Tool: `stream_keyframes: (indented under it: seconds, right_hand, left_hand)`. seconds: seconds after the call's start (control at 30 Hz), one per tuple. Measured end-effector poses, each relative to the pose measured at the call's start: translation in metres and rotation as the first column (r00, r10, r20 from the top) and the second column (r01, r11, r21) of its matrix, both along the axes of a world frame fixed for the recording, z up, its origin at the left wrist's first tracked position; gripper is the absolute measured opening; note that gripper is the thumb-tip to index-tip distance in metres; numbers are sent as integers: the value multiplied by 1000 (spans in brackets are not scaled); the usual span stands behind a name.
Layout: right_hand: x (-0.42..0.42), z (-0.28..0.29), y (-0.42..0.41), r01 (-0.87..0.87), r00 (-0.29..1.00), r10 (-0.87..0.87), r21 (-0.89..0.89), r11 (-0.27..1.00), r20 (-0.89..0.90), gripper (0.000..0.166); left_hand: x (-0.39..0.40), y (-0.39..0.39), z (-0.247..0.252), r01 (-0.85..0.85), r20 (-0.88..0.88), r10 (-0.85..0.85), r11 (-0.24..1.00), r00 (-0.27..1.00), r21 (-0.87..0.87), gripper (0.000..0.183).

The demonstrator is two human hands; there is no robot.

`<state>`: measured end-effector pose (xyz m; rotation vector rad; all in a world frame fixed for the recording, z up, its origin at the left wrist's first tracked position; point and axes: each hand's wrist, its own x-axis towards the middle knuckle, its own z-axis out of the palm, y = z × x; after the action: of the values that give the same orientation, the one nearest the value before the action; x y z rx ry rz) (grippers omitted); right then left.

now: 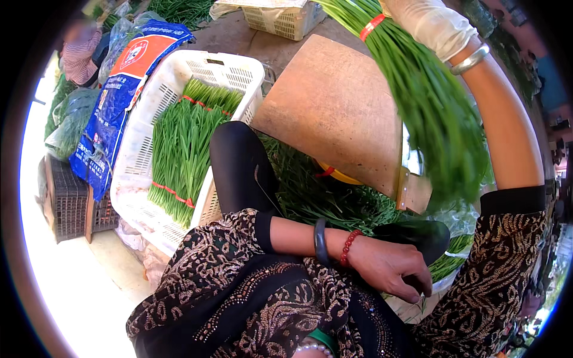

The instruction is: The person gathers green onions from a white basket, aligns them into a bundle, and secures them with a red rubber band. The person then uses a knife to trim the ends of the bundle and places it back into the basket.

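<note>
A bundle of garlic chives (416, 85) hangs from my right hand (425, 24), which is raised at the top right in a thin white glove. Red tape (372, 27) binds its pale stems just beside the glove, and the leaf tips below are blurred. My bare left hand (394, 266) lies across my lap, loosely bent, with a gap between thumb and fingers and nothing seen in it. To the left, a white plastic crate (130, 188) holds taped bundles of chives (186, 147). A wooden board (331, 107) lies in front of me, under the raised bundle.
Loose chives (331, 201) cover the ground beneath the board, partly hiding a yellow rim (342, 175). A blue and orange printed sack (112, 103) leans beside the crate. Another crate (277, 22) stands beyond the board. A person in a striped top (79, 60) is at the far left.
</note>
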<state>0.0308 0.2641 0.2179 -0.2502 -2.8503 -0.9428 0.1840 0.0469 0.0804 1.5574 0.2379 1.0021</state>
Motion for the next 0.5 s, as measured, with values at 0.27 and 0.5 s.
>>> stream_keyframes:
  seconds: [0.27, 0.5]
  right_hand:
    - [58, -56, -22, -469, 878, 475, 94, 878, -55, 17]
    - [126, -152, -81, -540, 836, 540, -312, 782, -94, 6]
  left_hand:
    - [-100, 22, -101, 496, 839, 479, 679, 259, -541, 107]
    - [-143, 17, -194, 260, 845, 496, 805, 202, -534, 100]
